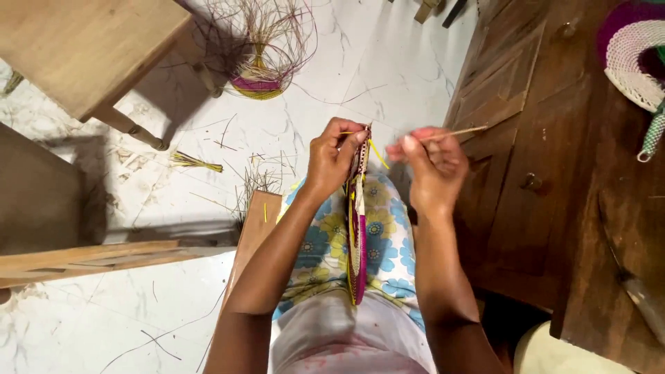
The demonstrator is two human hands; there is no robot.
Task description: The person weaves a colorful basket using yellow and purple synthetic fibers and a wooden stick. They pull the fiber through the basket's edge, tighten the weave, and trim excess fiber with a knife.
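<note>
The person sits with a flat woven disc [357, 235] standing on edge over the lap, seen edge-on from above, its rim showing magenta and yellow bands. The disc rests against a skirt with blue and yellow flowers [384, 235] and rises up between the 2 hands.

The left hand [332, 156] has its grip closed on the top edge of the disc, fingers curled over one side and thumb pressed near the rim. A short yellow strand [378, 154] sticks out from the weave just beside those fingers. The right hand [431, 166] is just beside the disc's top, its grip pinched shut on a thin pale straw strip [463, 131] that runs out to the right over the dark wooden cabinet [526, 138].

On the cabinet's tabletop at the upper right lies a white and purple woven piece [627, 59], partly cut off by the frame edge. The white marble floor [388, 62] is strewn with loose fibres. On it, well apart from the hands, sits a second unfinished woven base [258, 82] in yellow and magenta with long loose strands fanning upward. A small bundle of green-yellow fibres [196, 162] lies near the leg of a light wooden stool [83, 48] at the upper left.
</note>
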